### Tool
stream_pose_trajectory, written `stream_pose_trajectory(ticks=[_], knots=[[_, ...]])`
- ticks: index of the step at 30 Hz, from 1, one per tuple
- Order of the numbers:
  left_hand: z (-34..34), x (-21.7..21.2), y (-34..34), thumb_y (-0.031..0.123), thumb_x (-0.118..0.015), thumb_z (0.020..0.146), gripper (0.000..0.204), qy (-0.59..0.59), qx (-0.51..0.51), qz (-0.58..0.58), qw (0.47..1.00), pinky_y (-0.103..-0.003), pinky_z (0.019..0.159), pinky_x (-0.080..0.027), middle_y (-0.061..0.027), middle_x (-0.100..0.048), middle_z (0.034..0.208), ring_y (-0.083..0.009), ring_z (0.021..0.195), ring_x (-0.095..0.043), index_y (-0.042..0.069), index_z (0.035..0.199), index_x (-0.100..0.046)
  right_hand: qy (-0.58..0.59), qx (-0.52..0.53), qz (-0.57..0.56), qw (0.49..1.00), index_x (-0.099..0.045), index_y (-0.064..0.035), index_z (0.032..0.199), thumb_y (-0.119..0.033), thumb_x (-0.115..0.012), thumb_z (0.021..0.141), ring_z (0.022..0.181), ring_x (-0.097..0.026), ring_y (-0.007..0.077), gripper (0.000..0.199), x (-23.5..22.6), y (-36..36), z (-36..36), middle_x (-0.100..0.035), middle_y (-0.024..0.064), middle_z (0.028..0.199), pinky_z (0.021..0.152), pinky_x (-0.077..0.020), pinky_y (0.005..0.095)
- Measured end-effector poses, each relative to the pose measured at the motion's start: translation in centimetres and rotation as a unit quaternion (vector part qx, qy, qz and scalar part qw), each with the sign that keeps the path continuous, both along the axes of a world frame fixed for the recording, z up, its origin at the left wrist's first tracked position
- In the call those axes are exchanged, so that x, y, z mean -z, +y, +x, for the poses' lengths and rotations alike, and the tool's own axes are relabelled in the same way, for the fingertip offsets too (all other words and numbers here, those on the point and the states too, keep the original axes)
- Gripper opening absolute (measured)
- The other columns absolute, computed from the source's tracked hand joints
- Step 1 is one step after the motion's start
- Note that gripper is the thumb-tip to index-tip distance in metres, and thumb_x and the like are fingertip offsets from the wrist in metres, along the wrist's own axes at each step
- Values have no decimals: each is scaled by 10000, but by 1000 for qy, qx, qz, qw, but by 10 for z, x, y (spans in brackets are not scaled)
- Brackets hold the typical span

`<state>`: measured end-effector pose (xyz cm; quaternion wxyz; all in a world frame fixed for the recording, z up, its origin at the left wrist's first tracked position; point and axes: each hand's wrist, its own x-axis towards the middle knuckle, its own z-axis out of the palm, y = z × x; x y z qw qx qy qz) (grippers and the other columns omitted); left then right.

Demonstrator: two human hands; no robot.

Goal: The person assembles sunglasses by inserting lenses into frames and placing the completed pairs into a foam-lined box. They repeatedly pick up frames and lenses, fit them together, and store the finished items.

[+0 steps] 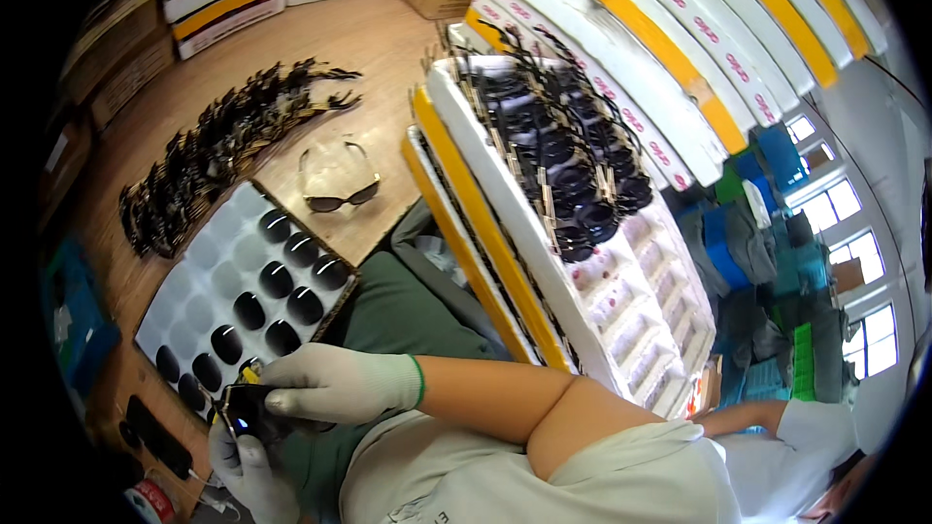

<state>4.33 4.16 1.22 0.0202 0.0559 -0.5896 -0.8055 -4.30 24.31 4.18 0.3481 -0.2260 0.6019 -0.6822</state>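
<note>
My white-gloved right hand (335, 383) reaches in with its fingers closed on a dark pair of sunglasses (233, 421). Below it, my gloved left hand (254, 477) grips the same sunglasses from the other side; its fingers are partly hidden. A small yellow piece shows beside the right fingertips, too small to make out. Close by on the table lies a tray of loose dark lenses (249, 311), set in rows on a pale sheet. One finished-looking pair of sunglasses (342, 196) lies beyond the tray, temples spread open.
A long row of folded eyeglass frames (218, 150) lies at the left. On my right, a white foam tray (631, 340) holds several sunglasses atop stacked trays. A phone (158, 437) lies near the left edge. White-and-yellow foam boxes (641, 39) rise behind; another person (786, 446) is at right.
</note>
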Motion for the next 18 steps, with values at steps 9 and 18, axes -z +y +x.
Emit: stream_pose_trajectory(ticks=[9,18], knots=[[-16,-25,-15,301,-618,974,426,43,31,-51,997,-226,729,-444,-34,-585,1011,-83,820,-530,-4,1260,-537,176,47,44,982,-593,28,941,-132,-583,948,676,-664,287,160,-33,5,11,-667,148,742,641,-502,378],[-28,-42,26,222,-555,1001,333,108,67,-195,972,-311,893,-486,-107,-662,1087,-164,976,-614,-50,1192,-573,288,255,133,914,-576,11,1014,-151,-674,899,665,-649,402,222,-30,3,35,-615,213,716,578,-502,426]])
